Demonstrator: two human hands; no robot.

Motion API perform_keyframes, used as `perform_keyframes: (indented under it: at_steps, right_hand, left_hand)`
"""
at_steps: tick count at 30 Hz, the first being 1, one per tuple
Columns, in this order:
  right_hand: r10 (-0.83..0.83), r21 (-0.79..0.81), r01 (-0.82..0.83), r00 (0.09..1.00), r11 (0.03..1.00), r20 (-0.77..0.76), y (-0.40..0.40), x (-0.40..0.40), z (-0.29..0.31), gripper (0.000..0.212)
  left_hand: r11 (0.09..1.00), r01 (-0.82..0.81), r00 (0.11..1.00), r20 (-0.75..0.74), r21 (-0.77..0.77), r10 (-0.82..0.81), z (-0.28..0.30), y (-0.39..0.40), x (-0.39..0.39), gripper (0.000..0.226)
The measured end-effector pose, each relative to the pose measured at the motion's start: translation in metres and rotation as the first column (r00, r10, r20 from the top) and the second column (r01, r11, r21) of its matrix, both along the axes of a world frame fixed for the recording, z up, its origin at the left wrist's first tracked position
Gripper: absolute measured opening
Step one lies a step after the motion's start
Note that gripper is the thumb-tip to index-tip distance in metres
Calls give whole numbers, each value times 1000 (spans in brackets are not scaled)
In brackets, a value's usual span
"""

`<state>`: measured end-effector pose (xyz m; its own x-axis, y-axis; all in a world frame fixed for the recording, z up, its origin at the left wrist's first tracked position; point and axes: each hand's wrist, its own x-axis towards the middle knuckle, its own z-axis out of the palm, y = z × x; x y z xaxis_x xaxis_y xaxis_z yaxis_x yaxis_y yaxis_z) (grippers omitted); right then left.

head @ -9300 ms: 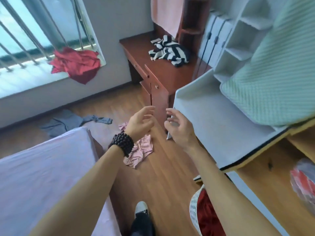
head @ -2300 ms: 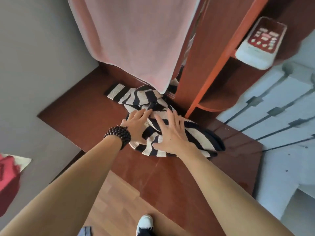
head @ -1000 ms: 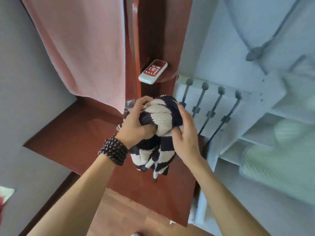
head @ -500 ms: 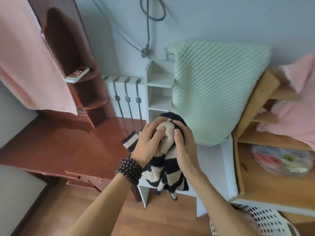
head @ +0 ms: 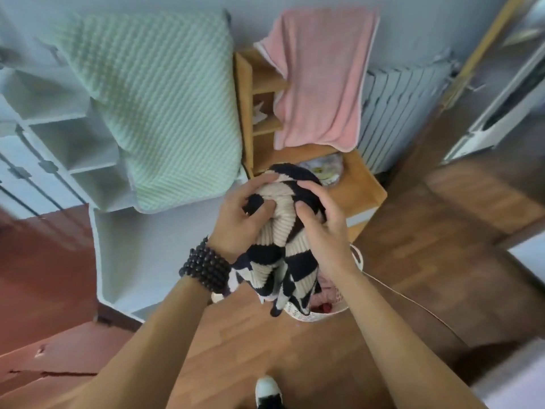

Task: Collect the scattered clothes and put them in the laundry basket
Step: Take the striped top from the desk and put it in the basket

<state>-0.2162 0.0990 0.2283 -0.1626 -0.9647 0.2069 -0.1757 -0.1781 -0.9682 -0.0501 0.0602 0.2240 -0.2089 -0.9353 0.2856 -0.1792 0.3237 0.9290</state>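
A bunched black-and-cream striped knit garment (head: pixel 280 228) hangs between both my hands. My left hand (head: pixel 240 219), with a dark bead bracelet on the wrist, grips its left side. On the right side my right hand (head: pixel 323 228) curls its fingers round the fabric. Directly below the garment stands the white perforated laundry basket (head: pixel 315 315) on the wooden floor, mostly hidden by the garment and my right forearm. Pink and red clothes (head: pixel 327 293) show inside it.
A white desk (head: pixel 141 246) with a mint knit blanket (head: pixel 159 93) draped over its shelves is on the left. A small wooden shelf unit (head: pixel 358 187) with a pink towel (head: pixel 321 78) stands behind the basket. A red-brown desk (head: pixel 41 276) lies far left. My shoe (head: pixel 267 391) is below.
I have turned right from the red-brown desk, carrying the striped garment in both hands. It now hangs over the laundry basket, which has come into view beneath it.
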Motion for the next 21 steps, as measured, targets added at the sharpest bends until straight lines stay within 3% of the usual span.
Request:
perform_keyframes:
  at_steps: [7,21]
  right_hand:
    - [-36,54,36,999,998,4,5,-111,-3,31]
    - [4,196,9,998,981,-67,-67,-293,-75,31]
  left_hand:
    - [992,108,994,-30,70,-106,-1,-9,-109,35]
    - [951,73,996,-66,301,-56,-77,-76,-291,34]
